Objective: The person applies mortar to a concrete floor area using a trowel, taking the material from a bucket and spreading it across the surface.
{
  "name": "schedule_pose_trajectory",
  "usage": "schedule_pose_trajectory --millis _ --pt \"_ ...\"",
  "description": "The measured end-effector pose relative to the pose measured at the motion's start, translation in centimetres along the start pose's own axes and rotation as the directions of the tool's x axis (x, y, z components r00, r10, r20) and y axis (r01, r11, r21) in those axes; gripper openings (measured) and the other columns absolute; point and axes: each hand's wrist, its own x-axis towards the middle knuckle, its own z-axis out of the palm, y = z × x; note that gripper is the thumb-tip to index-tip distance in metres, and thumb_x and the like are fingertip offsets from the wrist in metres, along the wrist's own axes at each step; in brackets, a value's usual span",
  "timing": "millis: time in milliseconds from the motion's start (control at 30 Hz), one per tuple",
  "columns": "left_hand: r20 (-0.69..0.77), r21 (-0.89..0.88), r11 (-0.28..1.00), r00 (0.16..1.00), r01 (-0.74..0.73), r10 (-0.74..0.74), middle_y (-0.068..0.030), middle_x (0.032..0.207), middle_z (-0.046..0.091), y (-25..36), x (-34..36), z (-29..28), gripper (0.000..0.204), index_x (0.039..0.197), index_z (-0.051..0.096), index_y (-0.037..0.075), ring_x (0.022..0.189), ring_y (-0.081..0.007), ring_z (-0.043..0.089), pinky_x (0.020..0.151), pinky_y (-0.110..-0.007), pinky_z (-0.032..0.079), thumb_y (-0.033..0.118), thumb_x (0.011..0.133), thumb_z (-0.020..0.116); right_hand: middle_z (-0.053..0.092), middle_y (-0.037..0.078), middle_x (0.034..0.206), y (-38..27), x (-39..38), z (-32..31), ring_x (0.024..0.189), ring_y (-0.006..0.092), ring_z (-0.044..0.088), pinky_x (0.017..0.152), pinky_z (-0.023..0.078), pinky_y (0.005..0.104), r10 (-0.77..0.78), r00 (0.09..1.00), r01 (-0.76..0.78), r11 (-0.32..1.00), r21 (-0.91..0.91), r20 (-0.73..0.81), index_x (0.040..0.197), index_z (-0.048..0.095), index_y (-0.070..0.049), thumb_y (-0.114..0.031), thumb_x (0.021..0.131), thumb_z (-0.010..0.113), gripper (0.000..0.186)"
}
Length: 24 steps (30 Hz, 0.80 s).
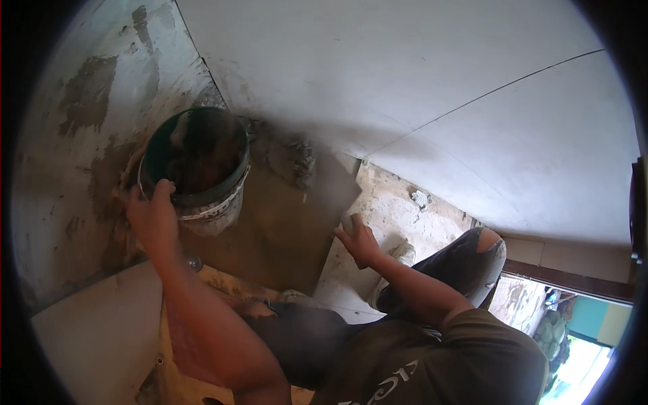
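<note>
A bucket [226,213] with a dark green inside and a white, dirt-smeared outer wall stands at the left, tilted, its mouth toward me. My left hand [154,214] is closed on its near rim, fingers hooked over the edge by the wire handle. Brown residue shows dimly inside. My right hand [359,243] is held apart from the bucket, in front of my bent knee. Its fingers wrap round a short, greyish, handle-like piece [347,223]; the hand hides most of it, so its kind does not show.
A brown board [290,233] lies under and beside the bucket, with a heap of dark rubble [297,158] at its far edge. Large pale panels [432,74] line the far wall; a stained wall [81,135] rises at left. A white crumpled scrap [419,198] lies on the floor.
</note>
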Motion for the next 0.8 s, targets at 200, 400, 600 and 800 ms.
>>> schedule_pose_trajectory --millis 200,400,600,800 --pt "-0.096 0.103 0.994 0.994 -0.036 0.046 -0.0127 0.087 0.066 0.5 -0.2 0.5 0.036 0.102 0.062 -0.004 0.071 -0.0181 0.061 0.064 -0.032 0.048 0.015 0.071 0.063 0.064 0.029 0.100 1.0 2.6 0.4 0.099 0.0447 0.061 0.085 0.047 0.0509 -0.105 0.926 0.188 0.961 -0.202 0.363 0.121 0.050 -0.002 -0.047 0.092 0.051 0.054" --pt "-0.067 0.023 0.999 0.997 0.042 -0.040 -0.0145 0.085 0.067 1.1 -0.9 -0.2 0.038 0.100 0.060 -0.006 0.078 -0.0244 0.062 0.076 -0.035 0.048 0.016 0.069 0.065 0.067 0.026 0.092 -0.6 4.1 -1.6 0.094 0.0435 0.063 0.083 0.048 0.0508 -0.090 0.895 0.273 0.885 -0.378 0.437 0.109 0.059 -0.002 -0.051 0.093 0.049 0.052" --pt "-0.081 0.168 0.985 0.995 -0.043 0.057 -0.0183 0.092 0.067 0.0 0.0 0.1 0.041 0.102 0.060 -0.007 0.084 -0.0279 0.063 0.083 -0.037 0.047 0.017 0.069 0.064 0.065 0.024 0.107 -0.2 6.4 -3.7 0.104 0.0390 0.061 0.090 0.047 0.0490 0.040 0.932 0.146 0.869 -0.474 0.361 0.116 0.059 -0.003 -0.053 0.094 0.043 0.057" --pt "-0.017 0.111 0.992 0.998 -0.057 0.059 -0.0212 0.096 0.066 0.6 0.3 1.9 0.043 0.105 0.059 -0.007 0.089 -0.0292 0.063 0.085 -0.037 0.046 0.016 0.070 0.063 0.067 0.022 0.100 0.3 11.3 -3.0 0.100 0.0397 0.062 0.087 0.048 0.0491 0.003 0.963 0.131 0.870 -0.475 0.271 0.113 0.060 -0.007 -0.050 0.094 0.047 0.049"
